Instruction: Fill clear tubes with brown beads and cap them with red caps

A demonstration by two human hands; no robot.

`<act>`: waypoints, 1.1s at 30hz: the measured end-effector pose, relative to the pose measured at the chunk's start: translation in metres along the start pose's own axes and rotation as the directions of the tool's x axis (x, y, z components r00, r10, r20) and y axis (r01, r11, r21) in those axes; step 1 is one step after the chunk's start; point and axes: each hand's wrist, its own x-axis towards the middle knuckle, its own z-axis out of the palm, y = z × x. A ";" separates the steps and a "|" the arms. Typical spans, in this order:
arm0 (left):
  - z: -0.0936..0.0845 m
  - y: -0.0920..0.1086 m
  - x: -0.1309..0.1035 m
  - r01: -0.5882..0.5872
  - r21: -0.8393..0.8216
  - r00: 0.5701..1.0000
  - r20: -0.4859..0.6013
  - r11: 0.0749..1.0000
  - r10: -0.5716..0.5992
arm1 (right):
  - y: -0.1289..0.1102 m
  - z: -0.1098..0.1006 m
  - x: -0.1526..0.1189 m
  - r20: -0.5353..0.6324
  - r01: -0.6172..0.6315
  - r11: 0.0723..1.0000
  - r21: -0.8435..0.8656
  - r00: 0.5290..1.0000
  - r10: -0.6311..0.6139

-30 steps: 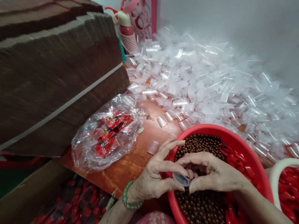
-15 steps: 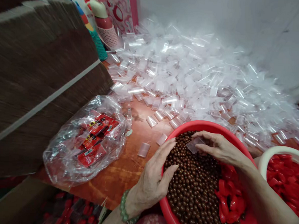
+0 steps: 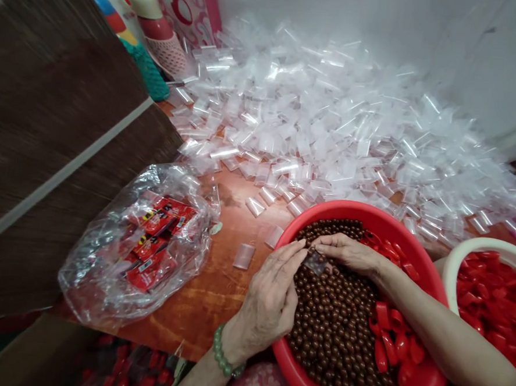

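A red basin (image 3: 281, 349) holds a mass of small shiny brown balls (image 3: 333, 320). Over them, my right hand (image 3: 346, 252) pinches a small clear plastic sleeve (image 3: 316, 263), partly covered by the fingers. My left hand (image 3: 269, 293) reaches over the basin's left rim with fingers stretched out, their tips close to the sleeve and my right fingertips. Whether the left fingertips grip the sleeve's edge is not visible. Several glossy red plastic pieces (image 3: 391, 341) lie on the balls at the basin's right side.
A big heap of clear sleeves (image 3: 297, 120) covers the table's back. On the left are a clear bag of red packets (image 3: 154, 242) and a strapped cardboard stack (image 3: 66, 105). A white-rimmed tub (image 3: 451, 280) of red pieces stands right. A flask (image 3: 152, 20) stands behind.
My left hand has moved inward, its fingers drawn together near the sleeve. My right hand has brought the sleeve left and lower among the balls. The view has shifted slightly.
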 end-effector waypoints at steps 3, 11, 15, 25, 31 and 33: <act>-0.001 0.002 0.001 -0.003 0.010 1.000 0.025 1.000 0.003 | 0.005 0.001 0.002 0.031 -0.005 0.994 0.113 1.000 0.002; -0.008 0.007 0.026 0.066 -0.048 0.982 0.179 0.997 -0.056 | 0.000 0.016 -0.004 0.150 0.023 0.961 0.274 0.986 -0.066; -0.007 0.009 0.037 0.109 -0.227 0.972 0.229 0.968 -0.056 | 0.000 0.025 -0.009 0.218 0.021 0.958 0.287 0.972 -0.086; -0.005 0.013 0.039 0.501 -0.683 0.851 0.276 0.532 -0.447 | -0.024 0.013 -0.023 0.117 0.091 0.996 0.009 0.989 -0.091; -0.004 0.017 0.036 0.593 -0.698 0.798 0.441 0.402 -0.411 | -0.050 -0.005 -0.043 0.167 0.244 0.934 -0.261 0.964 -0.205; -0.003 0.017 0.036 0.588 -0.714 0.800 0.443 0.380 -0.406 | -0.050 -0.007 -0.045 0.110 0.284 0.937 -0.202 0.957 -0.267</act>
